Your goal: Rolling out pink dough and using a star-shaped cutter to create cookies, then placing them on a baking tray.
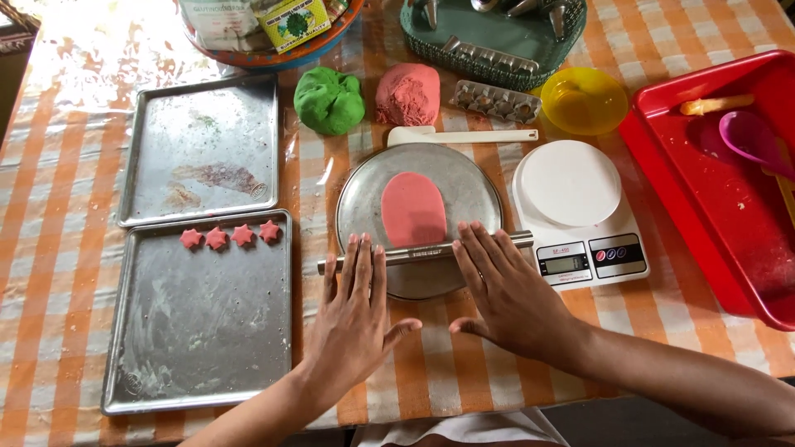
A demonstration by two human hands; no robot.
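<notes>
A flattened oval of pink dough (412, 207) lies on a round metal plate (472, 182). A metal rolling pin (426, 251) rests across the plate's near side, at the dough's near edge. My left hand (354, 310) lies flat with its fingers on the pin's left part. Flat as well, my right hand (501, 290) presses its fingertips on the pin's right part. Both hands have fingers stretched out, palms down.
Several pink star cut-outs (230, 236) sit on the near baking tray (199, 331); another tray (199, 149) lies behind it. Green dough ball (329, 100), pink dough lump (407, 93), white spatula (460, 135), kitchen scale (575, 211), yellow bowl (584, 99), red tray (712, 207) surround the plate.
</notes>
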